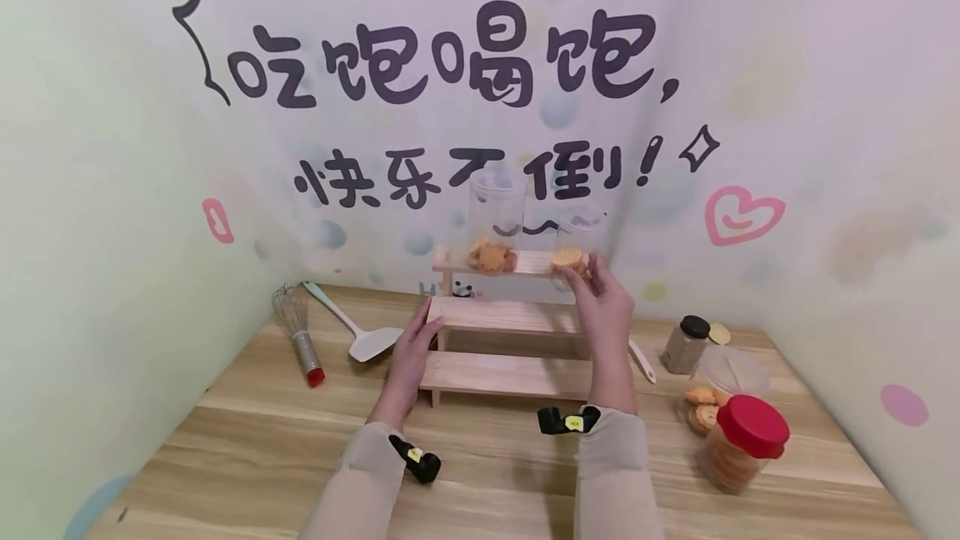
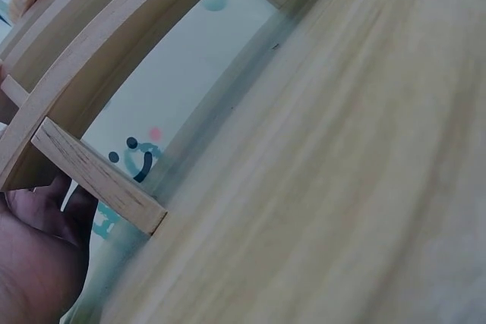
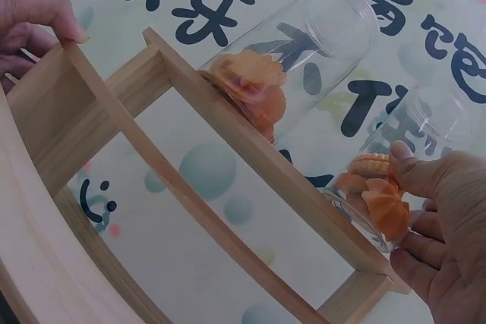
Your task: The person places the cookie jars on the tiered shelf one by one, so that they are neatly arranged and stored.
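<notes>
A three-tier wooden rack (image 1: pixel 510 315) stands on the table. On its top shelf, toward the left, is a tall clear jar (image 1: pixel 497 215) with orange cookies in the bottom. My right hand (image 1: pixel 606 307) grips a smaller clear jar (image 3: pixel 387 172) of cookies at the right end of that shelf, thumb on the near side. My left hand (image 1: pixel 408 357) holds the rack's left side at the middle shelf; in the left wrist view the hand (image 2: pixel 42 252) is partly cut off beside the rack's leg (image 2: pixel 102 176).
A whisk (image 1: pixel 302 340) and a white spatula (image 1: pixel 371 343) lie left of the rack. To the right are a black-lidded jar (image 1: pixel 686 346), a gold lid (image 1: pixel 720 333), an open cookie container (image 1: pixel 727 373), a red-lidded jar (image 1: pixel 742 448) and a white handle (image 1: pixel 642 361).
</notes>
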A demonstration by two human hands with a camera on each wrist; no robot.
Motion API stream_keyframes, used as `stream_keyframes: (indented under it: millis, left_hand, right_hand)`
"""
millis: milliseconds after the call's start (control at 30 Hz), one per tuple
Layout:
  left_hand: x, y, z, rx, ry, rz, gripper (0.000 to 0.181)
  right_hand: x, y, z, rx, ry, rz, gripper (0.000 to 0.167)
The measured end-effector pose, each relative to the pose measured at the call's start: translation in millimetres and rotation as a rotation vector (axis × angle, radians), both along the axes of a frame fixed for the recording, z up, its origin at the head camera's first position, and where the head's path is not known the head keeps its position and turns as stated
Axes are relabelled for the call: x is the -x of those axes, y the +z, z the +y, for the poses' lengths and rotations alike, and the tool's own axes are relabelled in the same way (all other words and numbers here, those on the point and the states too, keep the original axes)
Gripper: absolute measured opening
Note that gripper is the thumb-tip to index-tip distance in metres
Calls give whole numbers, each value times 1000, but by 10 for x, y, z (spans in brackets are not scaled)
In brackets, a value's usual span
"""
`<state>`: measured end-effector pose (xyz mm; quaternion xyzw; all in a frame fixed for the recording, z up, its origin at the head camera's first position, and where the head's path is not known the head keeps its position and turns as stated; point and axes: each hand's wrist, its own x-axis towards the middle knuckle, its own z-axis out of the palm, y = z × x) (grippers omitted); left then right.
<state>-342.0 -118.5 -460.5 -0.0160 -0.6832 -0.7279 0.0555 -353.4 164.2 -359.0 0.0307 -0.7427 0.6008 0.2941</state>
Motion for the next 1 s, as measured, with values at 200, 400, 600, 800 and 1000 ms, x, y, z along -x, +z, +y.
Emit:
stream_keyframes:
  millis: [200,400,600,800,1000]
  left_hand:
    - [96,-131,4,-2,33,8,65]
    - [91,-137,27,-1,51,37,65]
    - [91,-136,37,-4,58,35,67]
    - [85,-142,34,-12,55,15,69]
    - [78,-134,31,-12,54,21,68]
  right_hand:
    - [5,10,5,9,-3,-5,69]
    - [0,22,3,5,-1,-3,69]
    - [8,16,-10,-14,-10,-17,67]
    - [12,-4,-13,-80,-51,-50,56]
    - [22,-5,-10,-97,-60,-43,56]
